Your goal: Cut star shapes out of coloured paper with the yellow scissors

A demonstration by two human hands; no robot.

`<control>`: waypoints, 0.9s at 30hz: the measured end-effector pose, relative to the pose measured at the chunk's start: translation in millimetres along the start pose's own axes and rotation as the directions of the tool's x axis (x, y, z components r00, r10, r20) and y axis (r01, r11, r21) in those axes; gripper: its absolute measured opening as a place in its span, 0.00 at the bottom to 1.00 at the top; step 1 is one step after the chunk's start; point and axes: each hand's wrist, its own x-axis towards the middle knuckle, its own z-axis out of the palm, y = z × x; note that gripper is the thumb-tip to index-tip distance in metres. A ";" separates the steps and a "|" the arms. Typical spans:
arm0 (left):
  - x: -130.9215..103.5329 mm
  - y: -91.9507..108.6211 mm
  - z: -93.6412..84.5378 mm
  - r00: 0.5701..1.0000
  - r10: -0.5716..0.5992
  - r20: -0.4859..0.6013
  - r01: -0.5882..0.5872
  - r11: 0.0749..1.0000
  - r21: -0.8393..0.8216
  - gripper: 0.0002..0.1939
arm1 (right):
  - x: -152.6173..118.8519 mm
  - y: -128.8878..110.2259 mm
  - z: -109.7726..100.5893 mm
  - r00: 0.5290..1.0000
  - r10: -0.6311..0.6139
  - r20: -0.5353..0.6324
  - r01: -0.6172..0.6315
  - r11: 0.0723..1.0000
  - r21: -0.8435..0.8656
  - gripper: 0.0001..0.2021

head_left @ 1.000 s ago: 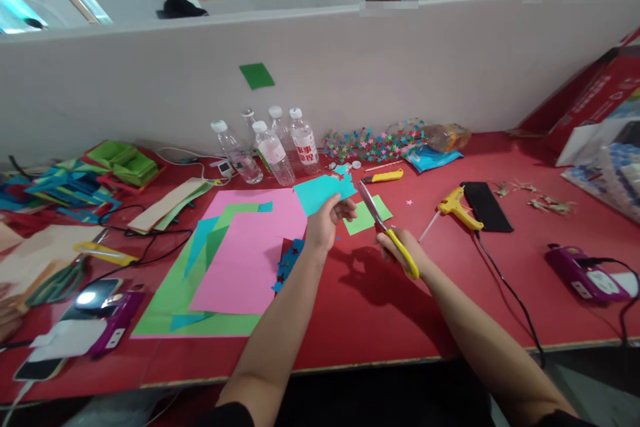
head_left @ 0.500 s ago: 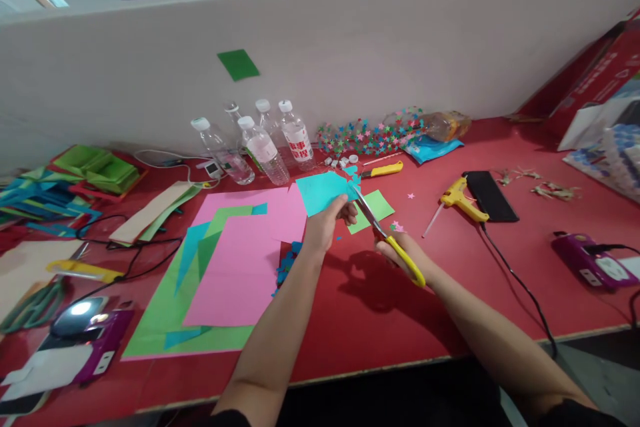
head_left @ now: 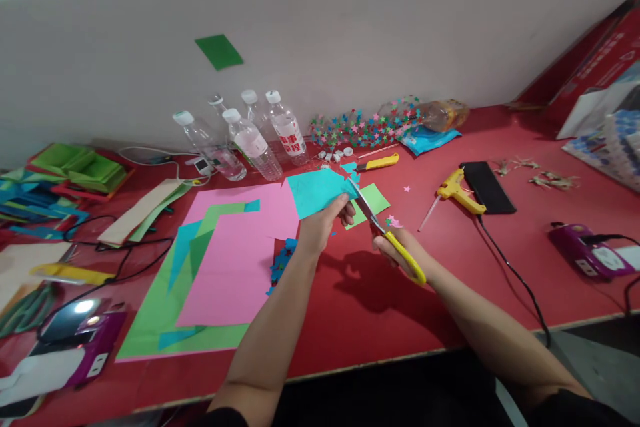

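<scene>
My left hand [head_left: 327, 217] pinches the near right edge of a turquoise sheet of paper [head_left: 313, 189]. In my right hand [head_left: 400, 247] are yellow-handled scissors [head_left: 403, 257], their blades lying at the sheet's right edge. Behind the blade tips lie turquoise paper scraps [head_left: 351, 169]. A light green paper square [head_left: 373, 202] rests on the table under the blades, with small pink stars [head_left: 393, 220] by my right hand. Dark blue stars [head_left: 281, 263] are heaped beside my left forearm.
Pink sheets [head_left: 227, 273] overlap green and blue paper on the left. Plastic bottles [head_left: 255, 147] stand along the wall, near a star-covered bottle [head_left: 367, 127]. A yellow utility knife [head_left: 379, 162] lies behind the paper. To the right are a glue gun [head_left: 457, 191] and its cord.
The whole view has shifted slightly, with the wall edge now higher. At the sheet's right edge, the turquoise scraps sit lower and look apart from the blades. Both hands keep their holds.
</scene>
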 end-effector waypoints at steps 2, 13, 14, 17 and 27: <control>-0.6 2.0 -1.1 0.999 -0.016 0.033 0.015 1.000 0.018 0.15 | -0.2 0.9 1.5 1.000 0.015 -0.008 -0.015 1.000 -0.016 0.24; -4.5 15.0 -2.4 1.000 -0.025 -0.012 0.026 0.993 0.114 0.16 | -0.3 2.5 3.9 1.000 0.023 0.004 -0.023 1.000 -0.002 0.24; -4.4 15.1 -2.7 1.000 -0.026 -0.011 0.027 0.992 0.121 0.16 | -0.3 2.6 4.0 1.000 0.024 0.003 -0.024 1.000 0.003 0.24; -4.1 15.8 -4.2 1.000 -0.025 -0.007 0.026 0.990 0.137 0.16 | -0.2 3.7 4.3 1.000 0.029 -0.007 -0.029 1.000 0.012 0.24; -4.8 18.2 -6.5 0.999 -0.033 0.015 0.030 0.987 0.155 0.16 | 3.5 8.9 4.2 0.999 0.045 0.018 -0.045 0.999 0.007 0.25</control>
